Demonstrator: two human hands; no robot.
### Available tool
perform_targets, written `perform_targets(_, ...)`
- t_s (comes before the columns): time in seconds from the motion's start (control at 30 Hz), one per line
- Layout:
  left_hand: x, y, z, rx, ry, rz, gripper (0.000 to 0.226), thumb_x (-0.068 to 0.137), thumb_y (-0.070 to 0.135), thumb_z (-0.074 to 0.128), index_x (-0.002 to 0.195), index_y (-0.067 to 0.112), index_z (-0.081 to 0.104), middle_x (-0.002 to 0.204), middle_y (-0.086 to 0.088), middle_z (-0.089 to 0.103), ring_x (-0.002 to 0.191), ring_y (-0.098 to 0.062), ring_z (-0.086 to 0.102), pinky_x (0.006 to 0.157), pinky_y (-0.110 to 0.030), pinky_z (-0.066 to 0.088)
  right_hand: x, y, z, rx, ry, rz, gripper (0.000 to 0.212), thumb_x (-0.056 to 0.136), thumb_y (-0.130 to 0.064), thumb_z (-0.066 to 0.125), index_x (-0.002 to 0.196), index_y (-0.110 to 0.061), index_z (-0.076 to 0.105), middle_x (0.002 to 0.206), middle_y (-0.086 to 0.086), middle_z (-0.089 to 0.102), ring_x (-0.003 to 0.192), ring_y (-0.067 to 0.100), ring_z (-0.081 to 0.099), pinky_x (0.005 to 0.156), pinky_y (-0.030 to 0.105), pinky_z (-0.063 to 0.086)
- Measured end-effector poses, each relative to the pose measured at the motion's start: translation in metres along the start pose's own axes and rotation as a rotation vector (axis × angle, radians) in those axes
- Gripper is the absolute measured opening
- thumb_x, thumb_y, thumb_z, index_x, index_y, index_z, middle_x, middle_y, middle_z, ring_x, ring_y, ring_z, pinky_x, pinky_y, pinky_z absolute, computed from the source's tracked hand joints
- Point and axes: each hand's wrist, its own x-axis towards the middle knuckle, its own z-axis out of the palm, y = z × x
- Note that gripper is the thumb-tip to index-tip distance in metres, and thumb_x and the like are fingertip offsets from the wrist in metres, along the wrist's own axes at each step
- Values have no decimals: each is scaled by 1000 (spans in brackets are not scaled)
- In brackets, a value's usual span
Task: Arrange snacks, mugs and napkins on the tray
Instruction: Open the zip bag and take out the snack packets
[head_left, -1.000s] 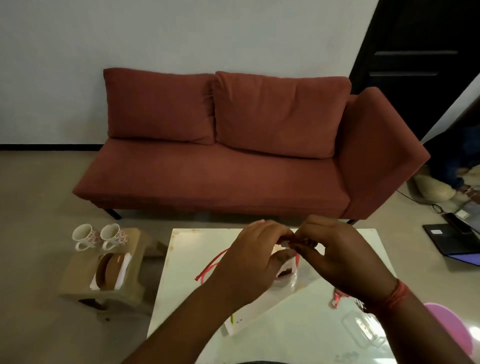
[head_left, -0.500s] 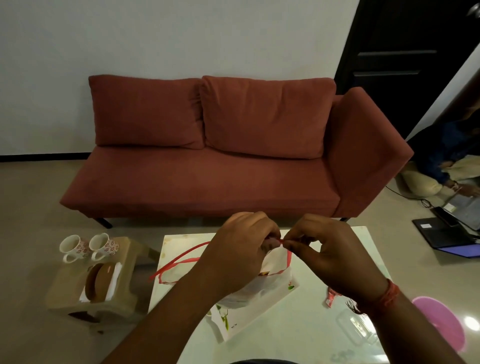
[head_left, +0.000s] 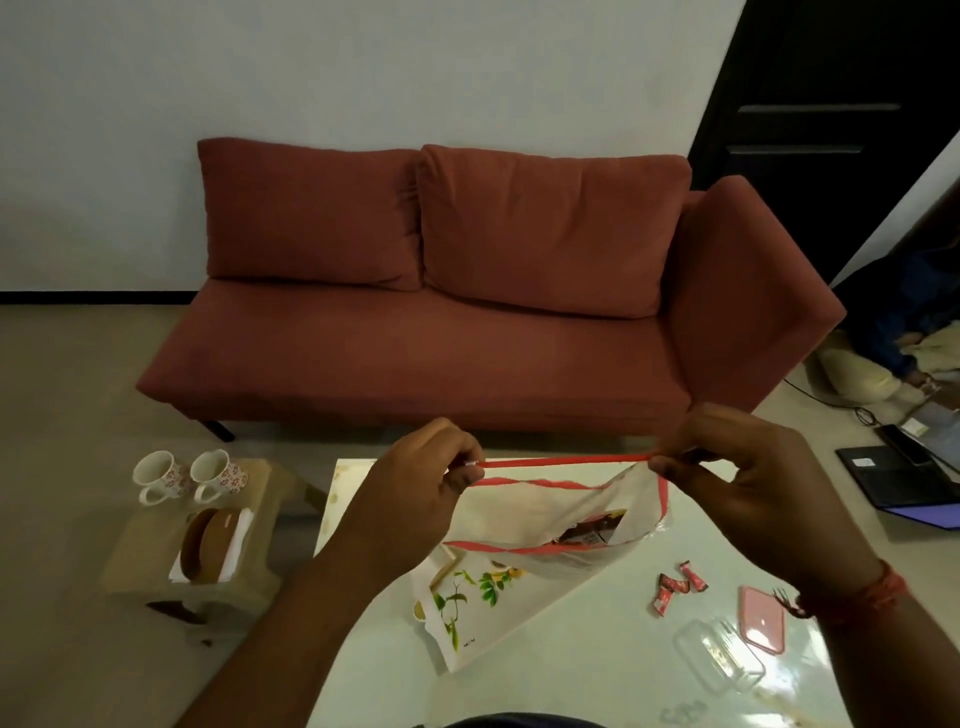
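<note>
I judge the task barely begun: my left hand (head_left: 415, 499) and right hand (head_left: 737, 493) each pinch the red-edged rim of one plastic snack bag (head_left: 561, 514) at centre frame, pulling it apart over the floral tray (head_left: 483, 623), one packet visible inside. At lower left, two mugs (head_left: 187, 475) and one napkin holder (head_left: 210, 543) wait on the stool (head_left: 156, 545). Three small red candies (head_left: 675, 590) lie at lower right.

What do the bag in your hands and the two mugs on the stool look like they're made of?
Bag: thin translucent plastic film with red trim, judging by the crinkles and the packet showing through its mouth. Mugs: probably glazed ceramic, glossy white with a red floral print.
</note>
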Motion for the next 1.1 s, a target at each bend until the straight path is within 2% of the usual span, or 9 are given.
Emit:
perform_targets(0.1,-7,-3,0,3,11,3,4,95,28,55,92,25,56,93,15,54,83,-8,55,70,-5,36,-1,8,-5,-27,16,8,14,80,-12,76,79,-25,71,80,-16,65,76,7,63,69,20,49)
perform_targets(0.2,-15,-8,-4,-14,43,-27,30,91,38,45,95,14,63,93,13,54,82,-7,55,67,-4,35,-5,17,-14,-18,53,23,3,81,-23,70,79,-22,71,80,-11,67,76,9,64,70,25,51)
perform_targets(0.27,-21,-14,-8,-8,53,-46,34,89,39,44,96,13,64,94,13,55,81,-7,55,67,-5,35,-9,21,-20,-22,75,38,10,81,-29,67,78,-20,71,79,-8,67,75,10,64,71,28,52)
perform_targets(0.43,-33,-24,-7,-39,-2,-89,4,95,28,54,92,26,55,94,15,54,84,-8,55,70,-9,36,-14,26,-22,-34,61,55,18,81,-33,63,79,-17,70,78,-4,67,76,11,65,72,31,54)
perform_targets(0.6,-35,-25,-7,-142,-235,-172,4,95,40,50,93,42,48,101,27,55,97,-3,57,74,-10,41,-13,28,-17,13,66,41,14,82,-28,64,81,-15,69,79,-1,68,77,17,66,70,38,55)
perform_targets(0.8,-24,-5,-3,-287,-321,-173,20,80,66,38,99,64,45,97,37,55,100,9,56,68,-4,44,-9,19,-3,127,28,-19,6,82,-27,65,84,-24,70,85,-13,67,81,9,66,74,15,52)
perform_targets(0.87,-18,2,3,-290,-337,-183,23,81,66,36,99,60,50,99,37,53,96,6,57,65,-4,43,-8,16,2,153,7,-36,6,83,-26,64,85,-27,70,87,-13,67,82,10,66,74,14,51)
perform_targets(0.97,-8,11,13,-240,-395,-141,29,89,60,42,110,46,57,105,29,53,95,2,55,76,-5,40,-6,14,7,188,9,-42,10,83,-17,67,84,-26,70,85,-12,66,80,12,66,72,14,49)
perform_targets(1.1,-1,21,23,-183,-485,-78,15,92,46,57,106,42,59,95,31,51,89,1,56,70,-2,39,-5,12,12,200,14,-38,6,83,-16,66,82,-17,72,82,-14,64,78,7,64,70,9,46)
